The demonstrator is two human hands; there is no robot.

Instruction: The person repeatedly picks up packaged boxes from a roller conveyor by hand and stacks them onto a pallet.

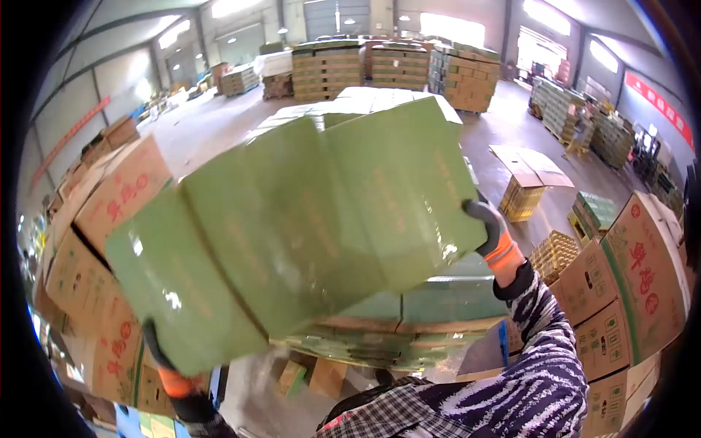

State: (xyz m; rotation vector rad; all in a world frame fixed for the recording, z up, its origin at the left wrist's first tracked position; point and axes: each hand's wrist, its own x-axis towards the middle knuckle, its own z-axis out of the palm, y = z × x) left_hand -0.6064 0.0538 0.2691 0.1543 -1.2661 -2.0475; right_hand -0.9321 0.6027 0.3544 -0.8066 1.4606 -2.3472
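Green cartons, contents hidden; both gloved hands gripping row, opposite ends.

Right in front of the person, a row of boxes slants up between the two hands, the left hand at its near end and the right hand at its far end. Below and beyond it sits a stack, and on the floor at the person's side of that lies a loose box. Cartons rise along the left, more cartons along the right. Past the right hand, an opened carton tops a crate, with a basket nearer. Pallet loads stand across the back.
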